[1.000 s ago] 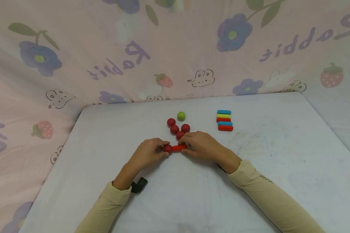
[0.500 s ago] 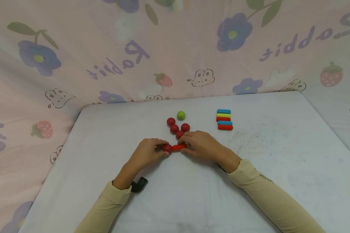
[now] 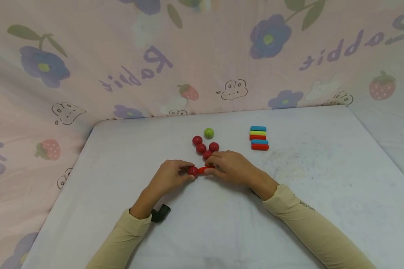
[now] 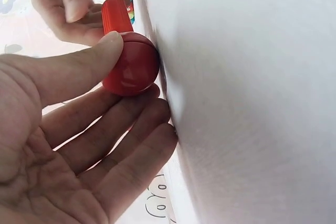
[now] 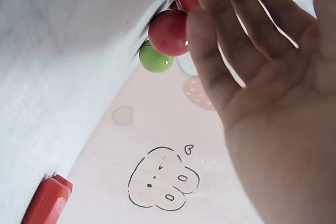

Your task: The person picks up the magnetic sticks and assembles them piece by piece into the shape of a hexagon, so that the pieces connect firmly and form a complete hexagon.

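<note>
As red ball is pinched w/ part-curled L hand, adj. red stick on right is gripped w/ part-curled R hand.

Held red stick: right end covered by the right hand in the head view.
Held red ball: partly behind the thumb of the left hand.
Cluster's nearest ball: partly hidden by right fingertips.
Black object: partly behind the left wrist; kind unclear.
Right sleeve print: too small to read.
Bench: near edge cut off below.
Row's red stick: cut off at the right wrist view's bottom.
</note>
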A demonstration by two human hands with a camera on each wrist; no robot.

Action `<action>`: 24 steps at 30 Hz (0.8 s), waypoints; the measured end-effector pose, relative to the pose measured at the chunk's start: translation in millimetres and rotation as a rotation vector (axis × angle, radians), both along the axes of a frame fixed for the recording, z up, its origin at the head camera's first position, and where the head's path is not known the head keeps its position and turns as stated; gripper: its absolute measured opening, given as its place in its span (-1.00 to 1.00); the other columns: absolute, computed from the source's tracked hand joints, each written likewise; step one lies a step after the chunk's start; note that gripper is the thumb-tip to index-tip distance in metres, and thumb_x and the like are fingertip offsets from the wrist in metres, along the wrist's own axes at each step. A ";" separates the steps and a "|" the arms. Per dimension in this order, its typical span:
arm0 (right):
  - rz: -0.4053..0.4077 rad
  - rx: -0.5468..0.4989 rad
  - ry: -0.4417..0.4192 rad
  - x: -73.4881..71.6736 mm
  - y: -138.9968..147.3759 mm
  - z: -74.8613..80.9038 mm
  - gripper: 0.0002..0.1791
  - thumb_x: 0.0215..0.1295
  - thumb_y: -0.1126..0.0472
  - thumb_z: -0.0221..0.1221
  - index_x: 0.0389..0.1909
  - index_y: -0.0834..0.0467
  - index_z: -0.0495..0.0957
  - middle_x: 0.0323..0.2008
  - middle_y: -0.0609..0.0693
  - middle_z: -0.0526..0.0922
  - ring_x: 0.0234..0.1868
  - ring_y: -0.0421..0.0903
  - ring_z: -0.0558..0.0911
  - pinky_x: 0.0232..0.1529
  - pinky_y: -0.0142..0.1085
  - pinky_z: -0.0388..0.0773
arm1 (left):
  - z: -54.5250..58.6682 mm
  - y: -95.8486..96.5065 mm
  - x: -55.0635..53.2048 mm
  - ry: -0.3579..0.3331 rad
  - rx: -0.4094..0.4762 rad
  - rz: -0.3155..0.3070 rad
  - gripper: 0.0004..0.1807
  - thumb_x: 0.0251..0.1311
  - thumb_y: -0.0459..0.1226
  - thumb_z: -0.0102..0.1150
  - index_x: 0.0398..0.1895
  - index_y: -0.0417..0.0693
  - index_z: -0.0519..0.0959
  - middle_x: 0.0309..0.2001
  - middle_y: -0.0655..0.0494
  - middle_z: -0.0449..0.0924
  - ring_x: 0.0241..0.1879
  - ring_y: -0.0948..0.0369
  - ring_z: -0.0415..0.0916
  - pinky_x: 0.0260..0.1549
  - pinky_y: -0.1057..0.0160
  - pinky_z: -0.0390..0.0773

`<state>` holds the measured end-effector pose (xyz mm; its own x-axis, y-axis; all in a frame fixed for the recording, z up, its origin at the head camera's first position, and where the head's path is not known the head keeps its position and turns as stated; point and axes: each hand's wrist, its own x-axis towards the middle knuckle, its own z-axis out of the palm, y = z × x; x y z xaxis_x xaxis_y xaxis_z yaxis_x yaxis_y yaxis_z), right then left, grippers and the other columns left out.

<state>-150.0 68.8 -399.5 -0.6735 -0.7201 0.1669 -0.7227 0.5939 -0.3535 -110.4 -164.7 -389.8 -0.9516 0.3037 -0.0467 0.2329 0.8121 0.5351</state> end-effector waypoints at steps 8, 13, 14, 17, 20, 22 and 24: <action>-0.102 0.017 0.080 -14.2 5.9 7.0 -0.70 0.31 -0.04 0.28 -0.02 0.00 0.66 -0.14 -0.10 0.69 -0.14 -0.11 0.65 -0.02 -0.19 0.63 | -1.3 1.6 1.2 -0.007 -0.011 0.009 -0.59 0.06 -0.23 0.48 0.03 -0.02 0.71 -0.07 0.08 0.75 -0.09 0.17 0.64 -0.03 0.12 0.63; -0.169 0.004 0.058 -23.0 -1.5 6.2 -0.65 0.29 -0.05 0.30 0.01 0.03 0.64 -0.10 -0.07 0.70 -0.11 -0.09 0.66 -0.01 -0.19 0.64 | -0.3 1.1 0.6 -0.001 -0.023 0.003 -0.60 0.06 -0.23 0.48 0.02 -0.03 0.72 -0.07 0.08 0.75 -0.10 0.17 0.64 -0.03 0.12 0.63; -0.171 0.004 0.051 -23.9 -4.0 5.7 -0.63 0.29 -0.05 0.30 0.02 0.03 0.64 -0.08 -0.07 0.70 -0.11 -0.09 0.66 -0.01 -0.19 0.64 | -0.3 0.8 0.5 -0.001 -0.023 0.002 -0.60 0.06 -0.23 0.48 0.02 -0.03 0.72 -0.07 0.08 0.75 -0.10 0.17 0.64 -0.04 0.12 0.63; -0.170 0.021 0.042 -25.5 -11.0 4.5 -0.62 0.28 -0.06 0.31 0.03 0.03 0.64 -0.06 -0.06 0.70 -0.10 -0.09 0.67 -0.01 -0.18 0.64 | 0.1 0.3 0.4 -0.006 -0.020 0.001 -0.60 0.06 -0.23 0.48 0.02 -0.04 0.71 -0.08 0.07 0.75 -0.10 0.17 0.63 -0.05 0.12 0.62; -0.169 0.044 0.036 -26.0 -15.2 5.2 -0.63 0.25 -0.04 0.33 0.01 0.04 0.66 -0.06 -0.05 0.69 -0.11 -0.08 0.67 -0.01 -0.18 0.65 | 0.2 -0.2 0.0 -0.008 -0.016 -0.005 -0.59 0.06 -0.23 0.48 0.04 -0.05 0.71 -0.09 0.08 0.75 -0.11 0.18 0.63 -0.06 0.13 0.62; -0.172 0.056 0.030 -26.4 -16.1 6.2 -0.63 0.24 -0.02 0.35 0.00 0.05 0.66 -0.05 -0.04 0.70 -0.10 -0.08 0.68 -0.02 -0.19 0.66 | 0.5 -0.7 -0.4 -0.003 -0.012 -0.010 -0.59 0.07 -0.23 0.48 0.04 -0.05 0.71 -0.09 0.08 0.76 -0.12 0.17 0.63 -0.06 0.13 0.62; -0.175 0.068 0.024 -26.7 -16.1 7.0 -0.62 0.24 -0.01 0.35 0.02 0.05 0.66 -0.04 -0.03 0.70 -0.10 -0.08 0.68 -0.02 -0.19 0.66 | 0.7 -1.3 -0.8 0.005 -0.012 -0.015 -0.59 0.06 -0.23 0.48 0.03 -0.05 0.71 -0.10 0.08 0.76 -0.12 0.17 0.63 -0.07 0.13 0.62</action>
